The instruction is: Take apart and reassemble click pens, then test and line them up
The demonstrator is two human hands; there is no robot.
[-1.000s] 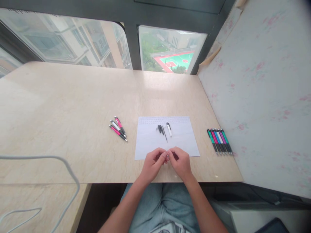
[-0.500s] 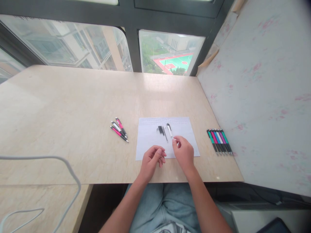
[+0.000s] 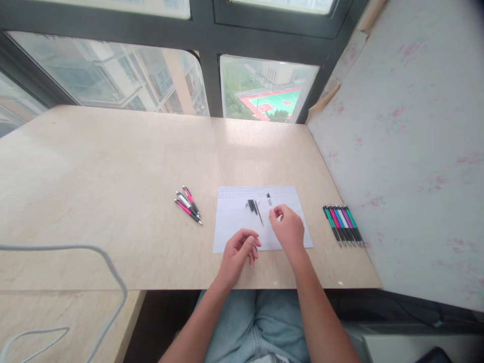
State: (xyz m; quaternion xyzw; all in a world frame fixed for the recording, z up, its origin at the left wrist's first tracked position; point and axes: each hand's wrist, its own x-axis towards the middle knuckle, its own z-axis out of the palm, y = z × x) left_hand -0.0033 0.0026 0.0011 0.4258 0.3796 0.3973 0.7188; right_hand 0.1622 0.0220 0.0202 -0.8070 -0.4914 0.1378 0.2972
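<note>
My right hand (image 3: 288, 227) is over the right part of a white paper sheet (image 3: 230, 232), thumb and forefinger pinched at the lower end of a white pen barrel (image 3: 268, 198) with a black clip. The fingers hide part of that end. My left hand (image 3: 240, 249) rests at the sheet's front edge, loosely curled with fingers apart and nothing visible in it. Between and beyond the hands lie a thin dark refill (image 3: 259, 213), short black pen pieces (image 3: 252, 205) and a tiny tip-like piece (image 3: 246, 204).
Three pens (image 3: 189, 205), two pink and one white, lie left of the sheet. Several coloured pens (image 3: 342, 225) are lined up by the wall (image 3: 408, 166) at right. A grey cable (image 3: 109, 267) loops over the near left. Windows stand behind the table (image 3: 132, 166).
My right hand has moved slightly away from me, and the white barrel has shifted right and now looks more foreshortened. The left hand keeps its pose. The view has tilted up slightly.
</note>
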